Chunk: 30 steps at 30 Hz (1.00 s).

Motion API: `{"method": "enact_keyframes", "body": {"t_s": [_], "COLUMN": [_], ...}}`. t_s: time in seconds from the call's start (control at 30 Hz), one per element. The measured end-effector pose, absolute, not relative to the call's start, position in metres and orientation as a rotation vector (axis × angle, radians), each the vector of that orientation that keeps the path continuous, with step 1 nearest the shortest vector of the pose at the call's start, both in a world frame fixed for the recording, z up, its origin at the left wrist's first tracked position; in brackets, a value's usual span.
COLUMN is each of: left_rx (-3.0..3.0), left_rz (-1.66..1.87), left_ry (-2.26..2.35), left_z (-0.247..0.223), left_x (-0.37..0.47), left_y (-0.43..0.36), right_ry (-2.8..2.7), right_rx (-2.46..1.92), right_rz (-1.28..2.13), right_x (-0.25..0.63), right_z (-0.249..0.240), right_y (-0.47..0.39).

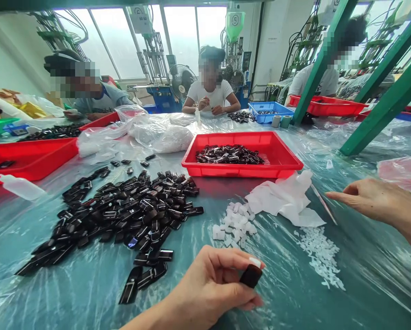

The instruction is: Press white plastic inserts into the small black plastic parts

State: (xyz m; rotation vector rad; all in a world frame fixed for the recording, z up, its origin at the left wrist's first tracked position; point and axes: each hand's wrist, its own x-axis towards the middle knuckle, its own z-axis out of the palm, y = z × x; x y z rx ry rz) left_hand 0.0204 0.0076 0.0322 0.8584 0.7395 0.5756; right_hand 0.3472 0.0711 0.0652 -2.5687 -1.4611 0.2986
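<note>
Pieces in tray, fan seemingly behind

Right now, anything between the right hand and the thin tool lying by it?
Nothing visible. The right hand points its index finger at the thin tool; contact is unclear. The crumpled white sheet lies on the tool's far side, not between.

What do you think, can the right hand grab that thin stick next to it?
Probably yes. The right hand looks empty, it is close to the thin stick, and nothing seems to lie between them. The crumpled white sheet is on the stick's other side.
</note>
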Motion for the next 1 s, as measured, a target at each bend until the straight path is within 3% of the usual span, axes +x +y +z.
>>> {"method": "enact_keyframes", "body": {"t_s": [0.1, 0.23, 0.33, 0.5, 1.0], "left_rx": [0.85, 0.838, 0.835, 0.847, 0.786], "left_rz": [0.583, 0.593, 0.589, 0.54, 0.578], "left_ry": [0.732, 0.699, 0.692, 0.713, 0.777], "left_z": [0.032, 0.029, 0.029, 0.029, 0.028], "left_x": [0.021, 0.022, 0.021, 0.018, 0.025], "left_y": [0.006, 0.007, 0.009, 0.009, 0.01], "right_ry": [-1.563, -2.07, -2.187, -2.264, -1.849], "right_rx": [-2.439, -1.468, -1.165, -1.026, -0.938], "right_rz": [0.231, 0.685, 0.878, 1.043, 0.769], "right_x": [0.316, 0.262, 0.23, 0.212, 0.203], "right_z": [0.07, 0.062, 0.056, 0.053, 0.038], "right_y": [0.055, 0.022, 0.005, 0.003, -0.002]}}
